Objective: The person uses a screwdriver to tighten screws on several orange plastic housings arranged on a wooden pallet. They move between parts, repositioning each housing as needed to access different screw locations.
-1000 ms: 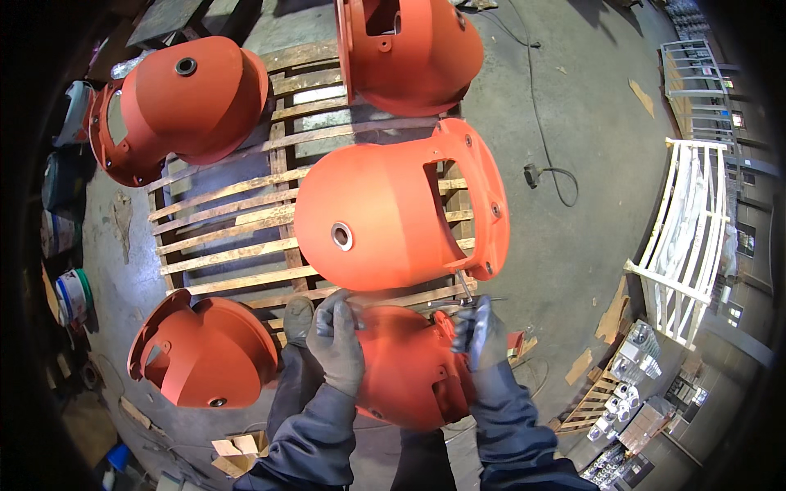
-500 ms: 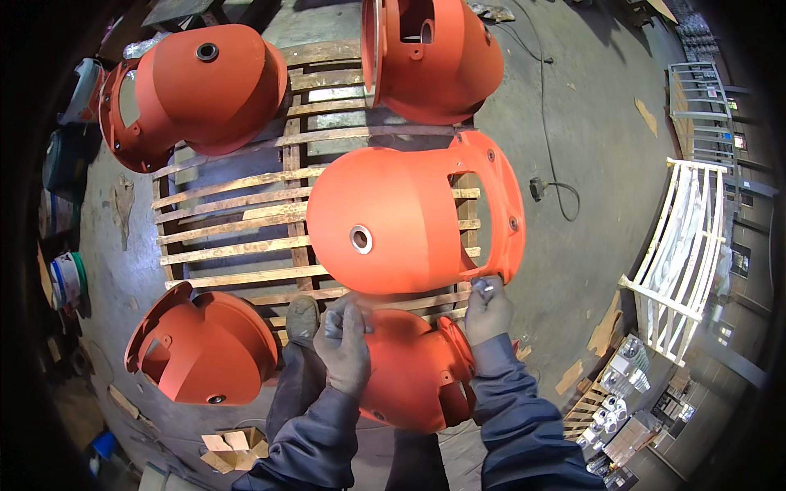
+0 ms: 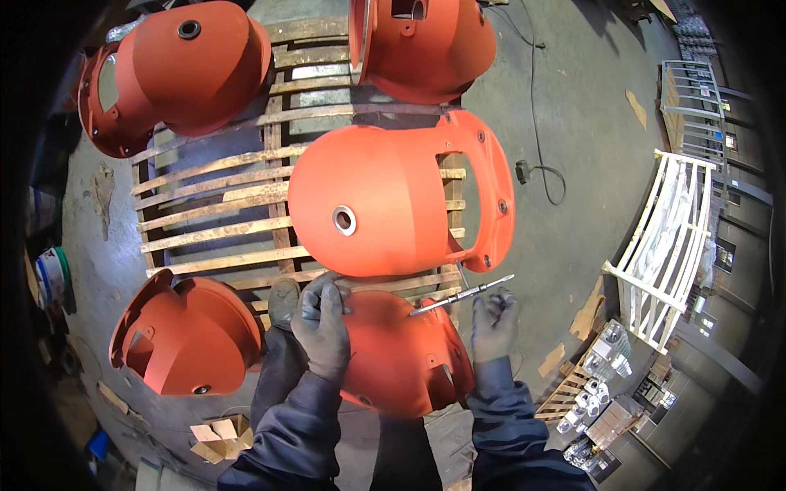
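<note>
A large orange casting, rounded with a ringed hole and an open flange, lies on a slatted pallet. Close under its near flange corner is a metal tap wrench, its bar slanting up to the right and a thin shank rising toward the flange. My gloved right hand is just below the bar, fingers loosely bent and apart; nothing shows in them. My gloved left hand is raised left of the wrench, fingers bent and apart from the thumb, with nothing visible in it. Another orange casting lies beneath, between my forearms.
More orange castings stand at the far left, far middle and near left. Pallet slats run between them. A black cable with a plug lies on the floor at right, before a white rack. Cardboard lies near left.
The tap wrench bar now shows clearly. My right hand has dropped a little below the flange corner and its closed fingers have loosened. The scene has shifted slightly left and up in view.
</note>
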Available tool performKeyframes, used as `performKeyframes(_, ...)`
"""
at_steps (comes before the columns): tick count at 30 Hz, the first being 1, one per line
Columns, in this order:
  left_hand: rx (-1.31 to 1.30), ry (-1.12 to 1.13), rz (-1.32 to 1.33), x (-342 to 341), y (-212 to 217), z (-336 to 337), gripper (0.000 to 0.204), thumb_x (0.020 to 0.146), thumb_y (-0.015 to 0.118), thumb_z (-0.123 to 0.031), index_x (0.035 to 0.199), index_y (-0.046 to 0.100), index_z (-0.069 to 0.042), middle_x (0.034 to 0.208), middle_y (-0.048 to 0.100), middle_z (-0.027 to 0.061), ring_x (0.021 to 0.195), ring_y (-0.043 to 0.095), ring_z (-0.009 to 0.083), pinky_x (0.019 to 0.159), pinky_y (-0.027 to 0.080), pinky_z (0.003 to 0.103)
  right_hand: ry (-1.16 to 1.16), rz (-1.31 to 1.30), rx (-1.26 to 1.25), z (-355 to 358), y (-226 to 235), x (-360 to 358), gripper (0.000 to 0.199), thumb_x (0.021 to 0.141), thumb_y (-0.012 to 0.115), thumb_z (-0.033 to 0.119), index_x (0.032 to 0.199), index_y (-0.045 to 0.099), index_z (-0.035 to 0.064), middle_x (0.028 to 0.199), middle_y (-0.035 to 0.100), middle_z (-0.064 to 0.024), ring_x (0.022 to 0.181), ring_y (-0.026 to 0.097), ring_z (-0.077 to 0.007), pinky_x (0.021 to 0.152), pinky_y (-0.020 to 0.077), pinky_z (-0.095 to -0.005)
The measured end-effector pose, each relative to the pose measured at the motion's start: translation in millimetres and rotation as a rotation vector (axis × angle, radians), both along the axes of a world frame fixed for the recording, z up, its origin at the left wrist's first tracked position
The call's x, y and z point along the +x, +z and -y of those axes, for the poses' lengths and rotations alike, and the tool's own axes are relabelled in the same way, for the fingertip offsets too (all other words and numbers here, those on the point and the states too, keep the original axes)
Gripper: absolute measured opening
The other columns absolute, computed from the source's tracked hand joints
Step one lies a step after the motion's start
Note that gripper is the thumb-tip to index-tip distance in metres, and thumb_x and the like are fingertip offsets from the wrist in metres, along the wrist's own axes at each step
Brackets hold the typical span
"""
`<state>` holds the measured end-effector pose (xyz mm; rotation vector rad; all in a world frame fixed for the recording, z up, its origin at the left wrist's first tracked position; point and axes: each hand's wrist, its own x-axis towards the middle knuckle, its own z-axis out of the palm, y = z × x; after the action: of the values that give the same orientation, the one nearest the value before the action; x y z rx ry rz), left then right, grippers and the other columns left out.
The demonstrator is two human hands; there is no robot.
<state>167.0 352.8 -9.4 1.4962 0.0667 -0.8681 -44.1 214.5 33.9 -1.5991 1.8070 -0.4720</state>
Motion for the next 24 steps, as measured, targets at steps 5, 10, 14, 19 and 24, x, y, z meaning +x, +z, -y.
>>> performKeyframes(5, 0.053, -0.048, 0.062, -3, 2, 0, 0.027, 0.113, 0.056, -0.020, 0.127, 0.064, 0.002, 0.098, 0.068, 0.0084, 0.080, 0.064, 0.0118, 0.069, 0.055, 0.026, 1.018, -0.667, -0.301, 23, 25, 8, 0.058, 0.085, 0.078, 0.025, 0.138, 0.061, 0.0095, 0.121, 0.061, -0.0149, 0.118, 0.057, -0.0366, 0.111, 0.0426, -0.0545)
performKeyframes(10, 0.006, -0.041, 0.011, -11, 0, 0, 0.027, 0.113, 0.056, -0.019, 0.127, 0.065, 0.002, 0.098, 0.069, 0.0080, 0.080, 0.064, 0.0112, 0.070, 0.054, 0.025, 1.021, -0.785, -0.014, 45, -1, 21, 0.042, 0.087, 0.075, 0.028, 0.125, 0.064, 0.0136, 0.103, 0.060, -0.0123, 0.097, 0.065, -0.0350, 0.089, 0.0518, -0.0533)
performKeyframes(14, 0.028, -0.031, 0.020, -11, -3, -3, 0.027, 0.113, 0.057, -0.019, 0.129, 0.065, 0.002, 0.098, 0.069, 0.0082, 0.079, 0.063, 0.0108, 0.071, 0.054, 0.025, 1.027, -0.716, -0.354, 39, -11, 17, 0.028, 0.088, 0.073, 0.027, 0.110, 0.063, 0.0135, 0.098, 0.062, -0.0129, 0.083, 0.068, -0.0346, 0.074, 0.0520, -0.0496)
performKeyframes(19, 0.054, -0.015, -0.009, -13, -1, -2, 0.028, 0.113, 0.057, -0.019, 0.129, 0.066, 0.002, 0.097, 0.069, 0.0084, 0.078, 0.063, 0.0112, 0.071, 0.054, 0.026, 1.040, -0.738, -0.261, 41, -24, 6, 0.027, 0.089, 0.073, 0.027, 0.108, 0.063, 0.0126, 0.083, 0.064, -0.0101, 0.077, 0.068, -0.0334, 0.070, 0.0496, -0.0514)
performKeyframes(24, 0.035, -0.019, -0.015, -14, 0, -1, 0.029, 0.113, 0.057, -0.020, 0.129, 0.066, 0.002, 0.097, 0.069, 0.0088, 0.078, 0.064, 0.0124, 0.072, 0.054, 0.026, 0.673, -0.368, -0.181, 29, -41, 12, 0.022, 0.093, 0.072, 0.023, 0.109, 0.064, 0.0098, 0.083, 0.065, -0.0087, 0.072, 0.065, -0.0309, 0.068, 0.0490, -0.0467)
